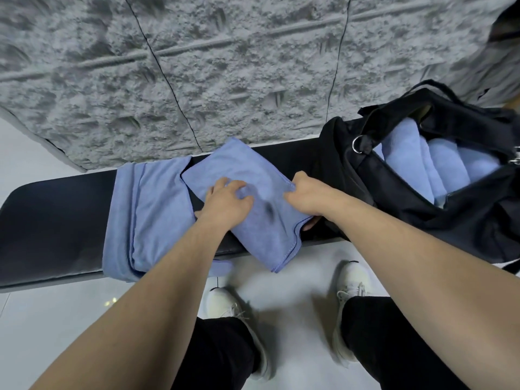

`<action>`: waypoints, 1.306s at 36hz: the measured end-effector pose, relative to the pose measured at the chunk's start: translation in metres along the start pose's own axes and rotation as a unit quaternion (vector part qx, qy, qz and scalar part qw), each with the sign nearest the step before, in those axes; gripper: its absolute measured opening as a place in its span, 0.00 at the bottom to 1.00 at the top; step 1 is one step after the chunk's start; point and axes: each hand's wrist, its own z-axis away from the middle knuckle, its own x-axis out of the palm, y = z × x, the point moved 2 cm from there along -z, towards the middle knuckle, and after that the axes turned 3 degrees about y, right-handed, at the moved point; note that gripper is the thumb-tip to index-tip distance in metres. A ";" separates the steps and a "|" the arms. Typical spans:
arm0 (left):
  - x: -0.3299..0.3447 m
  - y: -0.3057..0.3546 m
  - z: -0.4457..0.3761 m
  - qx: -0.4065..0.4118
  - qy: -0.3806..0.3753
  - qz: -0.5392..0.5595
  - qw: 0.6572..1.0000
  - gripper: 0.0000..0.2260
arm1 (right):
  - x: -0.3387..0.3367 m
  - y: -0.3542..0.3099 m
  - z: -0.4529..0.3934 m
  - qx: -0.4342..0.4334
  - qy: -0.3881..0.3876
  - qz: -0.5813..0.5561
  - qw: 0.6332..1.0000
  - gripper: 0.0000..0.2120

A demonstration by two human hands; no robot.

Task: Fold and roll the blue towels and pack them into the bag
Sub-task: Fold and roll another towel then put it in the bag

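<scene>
Folded towel [247,198] sits centre counter [56,218], askew, near corner overhanging at 6. Left hand [225,204] presses it, fingers loosely spread; right hand [306,197] pinches the 3 o'clock edge. Judgement: square edges first, roll tight toward the bag [422,192] at 2, already holding rolls [444,164]. Spare towels [149,209] at 9.

A black padded bench [56,218] stands on a glossy white floor [295,280] against a rough grey stone-textured wall [225,66].
</scene>
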 end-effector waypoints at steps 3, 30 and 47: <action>-0.001 0.003 0.005 0.045 0.014 0.020 0.999 0.18 | -0.001 -0.001 0.004 -0.016 -0.001 0.024 1.000 0.12; -0.004 0.006 -0.037 0.131 0.107 0.040 0.985 0.14 | 0.019 0.001 0.000 0.071 -0.149 -0.010 0.986 0.14; -0.011 0.021 0.025 0.176 -0.035 -0.120 0.976 0.21 | 0.027 0.005 0.039 0.024 -0.050 -0.055 0.997 0.30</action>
